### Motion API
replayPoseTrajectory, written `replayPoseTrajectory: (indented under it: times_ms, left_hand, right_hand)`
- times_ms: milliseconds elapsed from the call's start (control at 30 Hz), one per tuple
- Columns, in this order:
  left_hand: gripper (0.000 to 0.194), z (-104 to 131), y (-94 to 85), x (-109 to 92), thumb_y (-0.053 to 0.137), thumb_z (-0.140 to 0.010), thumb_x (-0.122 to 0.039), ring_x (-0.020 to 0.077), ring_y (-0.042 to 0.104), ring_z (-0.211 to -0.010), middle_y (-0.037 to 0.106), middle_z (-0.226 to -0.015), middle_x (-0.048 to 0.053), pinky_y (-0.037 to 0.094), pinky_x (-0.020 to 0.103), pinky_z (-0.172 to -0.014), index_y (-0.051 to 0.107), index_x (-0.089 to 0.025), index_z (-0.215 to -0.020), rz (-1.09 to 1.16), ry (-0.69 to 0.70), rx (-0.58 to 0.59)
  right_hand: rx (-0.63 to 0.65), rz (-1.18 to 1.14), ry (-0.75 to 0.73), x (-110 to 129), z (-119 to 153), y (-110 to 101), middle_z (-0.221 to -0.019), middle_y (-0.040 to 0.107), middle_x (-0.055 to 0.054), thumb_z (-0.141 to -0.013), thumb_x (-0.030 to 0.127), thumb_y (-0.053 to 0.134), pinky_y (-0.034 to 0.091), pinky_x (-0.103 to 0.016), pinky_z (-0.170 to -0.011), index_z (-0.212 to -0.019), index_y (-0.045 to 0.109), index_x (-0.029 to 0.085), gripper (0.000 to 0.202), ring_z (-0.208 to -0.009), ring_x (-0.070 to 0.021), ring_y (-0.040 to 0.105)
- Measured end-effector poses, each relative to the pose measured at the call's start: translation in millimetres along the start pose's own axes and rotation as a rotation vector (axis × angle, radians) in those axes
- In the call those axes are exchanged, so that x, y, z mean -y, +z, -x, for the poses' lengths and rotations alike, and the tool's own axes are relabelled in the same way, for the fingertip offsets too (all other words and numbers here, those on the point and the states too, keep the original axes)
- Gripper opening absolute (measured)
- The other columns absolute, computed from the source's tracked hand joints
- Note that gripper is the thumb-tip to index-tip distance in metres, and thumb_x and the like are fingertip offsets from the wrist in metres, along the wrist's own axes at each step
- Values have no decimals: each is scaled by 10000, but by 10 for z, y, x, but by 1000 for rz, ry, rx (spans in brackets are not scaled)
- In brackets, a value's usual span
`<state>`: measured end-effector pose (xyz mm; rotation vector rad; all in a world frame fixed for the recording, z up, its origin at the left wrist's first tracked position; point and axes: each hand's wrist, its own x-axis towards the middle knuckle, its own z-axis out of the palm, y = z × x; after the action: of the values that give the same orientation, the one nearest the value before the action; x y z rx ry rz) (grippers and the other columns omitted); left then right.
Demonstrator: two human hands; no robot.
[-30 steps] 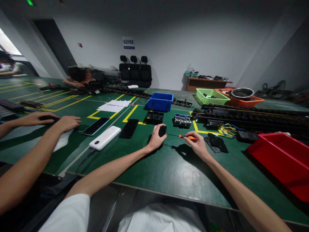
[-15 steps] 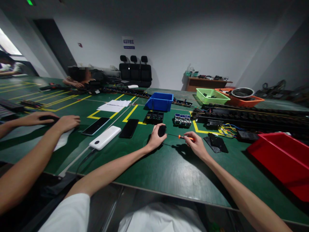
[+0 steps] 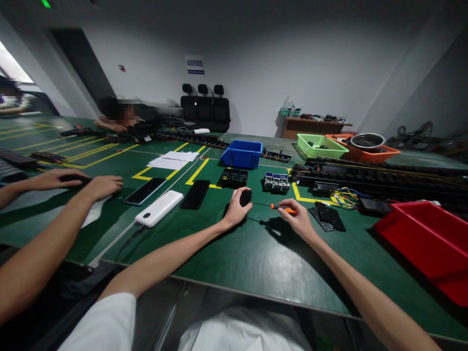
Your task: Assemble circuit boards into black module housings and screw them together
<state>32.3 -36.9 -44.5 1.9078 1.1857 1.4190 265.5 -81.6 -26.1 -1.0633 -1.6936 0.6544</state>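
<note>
My left hand is wrapped round a small black part just above the green table. In my right hand is an orange-handled screwdriver, its thin shaft pointing left so that the tip is at or close to the black part. Whether the tip touches is too small to tell. Beyond my left hand lies a group of black modules. A second group of modules with blue and silver tops sits beyond the screwdriver. Flat black plates lie to the right of my right hand.
A blue bin stands behind the modules, a red bin at the right. A white power bank and two phones lie left of my left hand. Another person's hands are at the left. A long black assembly lies back right.
The fingers of my right hand have shifted slightly on the screwdriver, showing more of its orange handle. My left hand still holds the black part in the same place.
</note>
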Motion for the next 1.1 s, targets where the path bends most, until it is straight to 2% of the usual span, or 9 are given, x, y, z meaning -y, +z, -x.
replayPoseTrajectory:
  times_ms: [67, 133, 333, 433, 567, 733, 867, 967, 1100]
  left_hand:
    - [445, -1, -2, -3, 609, -733, -153, 184, 528, -1038, 511, -1116, 41, 423, 344, -956, 509, -245, -1157, 0, -2, -4]
    - [443, -1, -3, -6, 608, -734, -152, 184, 528, -1040, 509, -1120, 41, 420, 348, -962, 510, -247, -1156, -1, 2, -4]
    - [442, 1, -9, -11, 607, -742, -158, 186, 524, -1052, 502, -1129, 44, 419, 351, -966, 505, -248, -1162, 2, 11, 6]
    - [441, 4, -13, -18, 605, -745, -157, 183, 528, -1045, 506, -1126, 43, 424, 348, -960, 504, -249, -1164, -3, 18, 10]
    - [441, 11, -17, -35, 604, -744, -152, 184, 525, -1058, 512, -1128, 46, 421, 349, -970, 507, -243, -1165, -15, 42, 6]
    - [455, 15, -14, -26, 623, -741, -182, 185, 529, -1046, 512, -1119, 47, 425, 356, -967, 503, -243, -1176, -25, 30, -7]
    - [466, 8, -10, -2, 639, -724, -190, 186, 531, -1024, 517, -1099, 45, 432, 350, -948, 506, -241, -1168, -36, 25, -20]
    - [461, 7, -11, 3, 625, -730, -182, 182, 532, -1018, 515, -1100, 45, 434, 343, -943, 503, -240, -1170, -32, 29, -13]
    - [455, 10, -12, -3, 614, -733, -167, 181, 532, -1024, 512, -1109, 43, 430, 344, -949, 504, -244, -1168, -26, 23, 0]
  right_hand:
    - [41, -27, 92, -2, 14, 5, -740, 589, -17, -846, 402, 586, 448, -271, -570, -957, 610, 187, 244, -606, -141, 536]
    - [46, -17, 107, 7, 22, 4, -702, 586, -15, -849, 414, 581, 437, -263, -548, -936, 618, 176, 257, -582, -137, 527]
    - [-29, 49, -68, 40, 7, -17, -864, 630, -49, -811, 336, 649, 476, -317, -731, -894, 669, 192, 168, -799, -184, 602]
    - [-46, 55, -146, 24, -5, -22, -884, 605, -55, -802, 306, 656, 483, -332, -758, -838, 691, 205, 112, -845, -193, 599]
    - [-39, 68, -173, 4, -7, -22, -894, 590, -58, -806, 296, 650, 486, -335, -769, -802, 691, 211, 94, -862, -196, 594]
    - [-10, 72, -114, -9, 9, -11, -930, 611, -55, -826, 336, 625, 487, -322, -764, -926, 649, 210, 162, -859, -192, 599]
    - [32, 68, 14, -36, 23, -11, -858, 627, -38, -872, 396, 553, 465, -271, -597, -1081, 584, 205, 285, -669, -152, 578]
    - [48, 72, 42, -39, 22, -10, -756, 602, -14, -878, 410, 539, 424, -254, -531, -1045, 586, 195, 277, -566, -128, 520]
    - [-31, 78, -23, 6, 13, -2, -847, 612, -36, -827, 377, 621, 463, -280, -661, -916, 597, 190, 208, -726, -160, 577]
